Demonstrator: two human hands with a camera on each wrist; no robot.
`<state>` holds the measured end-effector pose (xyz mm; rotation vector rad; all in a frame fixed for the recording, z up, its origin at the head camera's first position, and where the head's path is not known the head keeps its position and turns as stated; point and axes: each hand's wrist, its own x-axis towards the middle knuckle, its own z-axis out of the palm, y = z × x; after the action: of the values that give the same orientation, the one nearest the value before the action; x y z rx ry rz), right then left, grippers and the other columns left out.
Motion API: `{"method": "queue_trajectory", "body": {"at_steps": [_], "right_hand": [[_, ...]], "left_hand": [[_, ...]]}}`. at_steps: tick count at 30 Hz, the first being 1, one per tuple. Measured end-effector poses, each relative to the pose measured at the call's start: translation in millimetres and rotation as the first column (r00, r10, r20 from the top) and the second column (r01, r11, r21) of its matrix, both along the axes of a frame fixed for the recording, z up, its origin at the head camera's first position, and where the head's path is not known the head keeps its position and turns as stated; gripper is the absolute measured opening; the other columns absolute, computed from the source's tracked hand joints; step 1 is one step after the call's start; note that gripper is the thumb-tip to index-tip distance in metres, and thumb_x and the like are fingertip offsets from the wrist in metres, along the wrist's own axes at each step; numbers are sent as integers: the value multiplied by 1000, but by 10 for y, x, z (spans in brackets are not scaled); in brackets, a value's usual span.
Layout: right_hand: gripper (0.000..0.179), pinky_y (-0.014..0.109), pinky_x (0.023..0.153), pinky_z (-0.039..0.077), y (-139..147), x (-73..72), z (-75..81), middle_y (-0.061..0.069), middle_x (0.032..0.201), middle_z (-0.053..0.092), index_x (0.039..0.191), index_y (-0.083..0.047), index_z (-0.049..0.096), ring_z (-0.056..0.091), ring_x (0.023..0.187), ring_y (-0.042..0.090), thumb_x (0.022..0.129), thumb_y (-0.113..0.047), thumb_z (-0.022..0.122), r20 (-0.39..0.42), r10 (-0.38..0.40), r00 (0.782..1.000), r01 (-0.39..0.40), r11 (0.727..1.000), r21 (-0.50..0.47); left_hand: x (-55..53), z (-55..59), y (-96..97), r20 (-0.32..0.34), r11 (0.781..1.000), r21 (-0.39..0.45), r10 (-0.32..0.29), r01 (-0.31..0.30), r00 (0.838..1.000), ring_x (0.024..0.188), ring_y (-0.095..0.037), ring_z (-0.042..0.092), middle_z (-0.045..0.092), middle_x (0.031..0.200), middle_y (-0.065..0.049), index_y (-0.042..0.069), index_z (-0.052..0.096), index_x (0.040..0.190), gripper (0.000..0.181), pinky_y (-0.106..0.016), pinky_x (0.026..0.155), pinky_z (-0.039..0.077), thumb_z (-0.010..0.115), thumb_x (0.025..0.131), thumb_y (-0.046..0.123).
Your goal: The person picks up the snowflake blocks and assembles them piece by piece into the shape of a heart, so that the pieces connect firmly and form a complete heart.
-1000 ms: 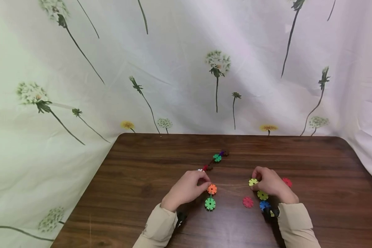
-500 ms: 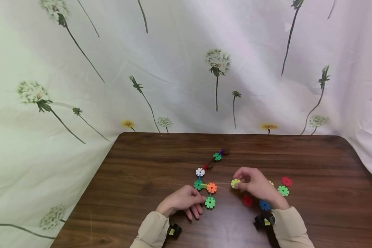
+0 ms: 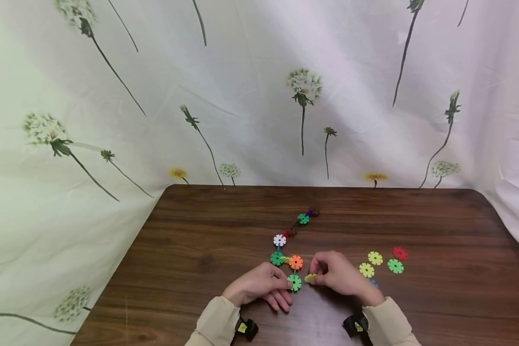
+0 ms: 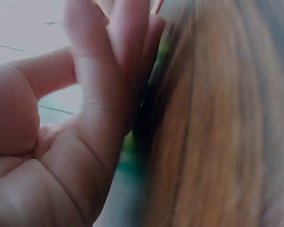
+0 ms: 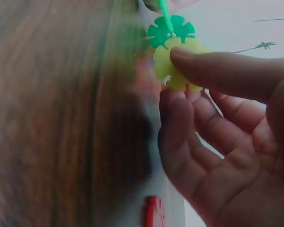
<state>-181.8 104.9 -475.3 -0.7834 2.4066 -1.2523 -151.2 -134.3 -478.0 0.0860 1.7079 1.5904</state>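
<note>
A chain of interlocking plastic snowflake discs lies mid-table, with a white disc (image 3: 279, 240), a green disc (image 3: 277, 258) and an orange disc (image 3: 296, 262) along it. At its near end, my left hand (image 3: 261, 286) pinches the light green disc (image 3: 295, 282) by its left edge. My right hand (image 3: 339, 274) holds a yellow disc (image 5: 177, 66) between thumb and fingers, tilted and just right of the light green one. Seen from the right wrist, the yellow disc overlaps a green disc (image 5: 173, 29) behind it. In the left wrist view, the fingers (image 4: 99, 85) mostly hide the chain.
Loose discs lie to the right: two yellow ones, including a yellow disc (image 3: 375, 258), plus a red disc (image 3: 400, 253) and a light green disc (image 3: 395, 265). A blue disc (image 3: 373, 282) is partly behind my right wrist. A flower-patterned curtain (image 3: 251, 96) hangs behind the table (image 3: 177, 269).
My right hand has carried the yellow disc left from the loose pieces to the chain's near end. My left hand has shifted from beside the orange disc down to the light green one.
</note>
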Motion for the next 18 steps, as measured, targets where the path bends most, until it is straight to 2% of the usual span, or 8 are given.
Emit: {"method": "queue_trajectory", "body": {"at_steps": [6, 18], "right_hand": [[17, 21, 58, 46, -41, 15, 14, -7, 72, 62, 76, -13, 61, 55, 64, 2, 78, -10, 78, 3, 37, 999, -37, 999, 18], [19, 20, 59, 46, -84, 30, 10, -8, 72, 61, 76, -14, 60, 54, 64, 1, 77, -7, 77, -23, 39, 999, -38, 999, 38]], "left_hand": [[-5, -20, 12, 13, 1000, 29, 6, -6, 1000, 63, -14, 70, 71, 73, -9, -4, 65, 95, 17, -24, 55, 57, 59, 94, 12], [-33, -66, -4, 19, 998, 67, 1, -2, 1000, 64, -13, 70, 71, 74, -7, -3, 63, 97, 17, -24, 55, 56, 57, 95, 13]]}}
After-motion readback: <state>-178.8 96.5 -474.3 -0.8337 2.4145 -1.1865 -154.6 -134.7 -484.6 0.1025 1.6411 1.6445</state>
